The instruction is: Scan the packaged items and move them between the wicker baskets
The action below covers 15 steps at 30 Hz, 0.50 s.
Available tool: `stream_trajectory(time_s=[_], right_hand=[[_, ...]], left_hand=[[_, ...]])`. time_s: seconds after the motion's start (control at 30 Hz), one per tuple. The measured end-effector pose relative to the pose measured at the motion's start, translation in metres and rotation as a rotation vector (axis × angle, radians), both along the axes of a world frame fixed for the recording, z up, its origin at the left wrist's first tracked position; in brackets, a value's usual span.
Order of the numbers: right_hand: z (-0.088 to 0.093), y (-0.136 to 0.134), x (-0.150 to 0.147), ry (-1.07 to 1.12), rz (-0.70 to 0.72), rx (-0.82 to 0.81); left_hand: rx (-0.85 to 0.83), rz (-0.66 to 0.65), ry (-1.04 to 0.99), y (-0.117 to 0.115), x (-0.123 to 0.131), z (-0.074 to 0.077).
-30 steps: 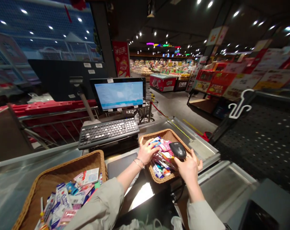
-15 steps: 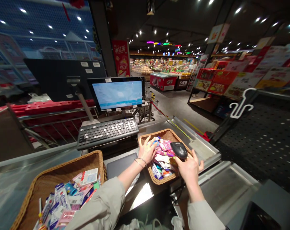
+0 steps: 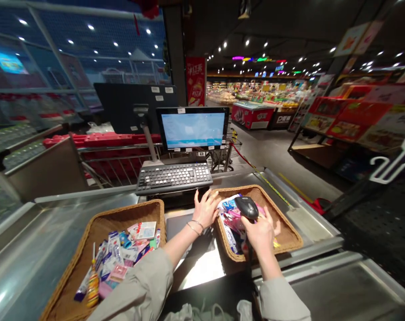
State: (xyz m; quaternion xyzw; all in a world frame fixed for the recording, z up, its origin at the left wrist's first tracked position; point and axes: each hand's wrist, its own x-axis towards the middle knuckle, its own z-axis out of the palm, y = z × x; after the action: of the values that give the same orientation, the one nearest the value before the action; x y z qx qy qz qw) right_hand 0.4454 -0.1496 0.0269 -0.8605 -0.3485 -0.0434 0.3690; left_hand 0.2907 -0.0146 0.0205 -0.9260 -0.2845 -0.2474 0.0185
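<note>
My right hand (image 3: 262, 232) holds a black handheld barcode scanner (image 3: 247, 207) over the right wicker basket (image 3: 289, 234). That basket is packed with small colourful packets (image 3: 231, 214). My left hand (image 3: 205, 208) rests at the basket's left rim, fingers spread, touching the packets; I cannot tell whether it grips one. A thin bracelet circles its wrist. A second wicker basket (image 3: 88, 236) with several packets and a lollipop sits at the lower left by my left sleeve.
A checkout keyboard (image 3: 173, 177) and lit monitor (image 3: 193, 130) stand behind the baskets on the steel counter (image 3: 38, 236). A flat scanner window (image 3: 175, 225) lies between the baskets. Red carts (image 3: 102, 142) line the left rail; shop shelves (image 3: 356, 116) stand at the right.
The view has swung left, so baskets and till sit further right in frame. My left hand has shifted to the right basket's left rim. The scanner stays in my right hand.
</note>
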Motion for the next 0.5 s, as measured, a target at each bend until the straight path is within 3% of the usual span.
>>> stream_trajectory(time_s=[0.27,0.5], right_hand=[[0.009,0.029,-0.042,-0.005,0.165,0.023],[0.012,0.051,-0.074,-0.029,0.324,0.042]], left_hand=[[-0.008,0.189,-0.020,0.000,-0.058,0.004],[-0.039,0.342,-0.031,0.003,-0.118,-0.002]])
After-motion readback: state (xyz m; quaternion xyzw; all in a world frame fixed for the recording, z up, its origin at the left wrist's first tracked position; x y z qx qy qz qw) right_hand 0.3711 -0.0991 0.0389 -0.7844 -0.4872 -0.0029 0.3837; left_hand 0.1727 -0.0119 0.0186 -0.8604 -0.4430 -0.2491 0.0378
